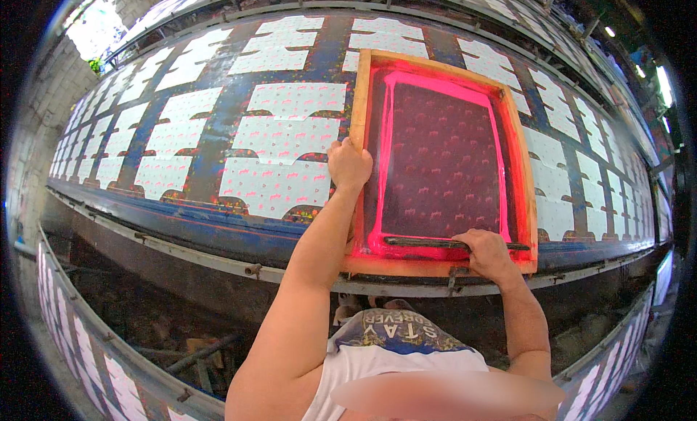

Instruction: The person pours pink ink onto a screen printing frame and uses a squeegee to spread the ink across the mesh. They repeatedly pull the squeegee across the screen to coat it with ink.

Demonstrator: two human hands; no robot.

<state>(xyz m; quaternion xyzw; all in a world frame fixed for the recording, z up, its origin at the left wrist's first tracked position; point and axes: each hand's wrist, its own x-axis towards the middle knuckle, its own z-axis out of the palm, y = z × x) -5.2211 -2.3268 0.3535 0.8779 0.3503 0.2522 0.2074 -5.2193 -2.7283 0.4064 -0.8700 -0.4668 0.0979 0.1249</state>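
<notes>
A wooden-framed printing screen (443, 159) lies on the long table in front of me, its dark mesh edged with bright pink ink (387, 152). My left hand (350, 164) is closed round the left side of the frame. At the near end of the mesh, my right hand (488, 254) grips a long dark squeegee (428, 242) that lies crosswise in the pink ink. Both forearms reach up from the lower edge. The screen hides whatever is underneath it.
White cut fabric pieces (287, 141) with small pink prints lie in rows along the table (210, 130). A metal rail (218, 260) runs along its near edge. More tables with white pieces stand behind me (123, 385) and beyond the far side.
</notes>
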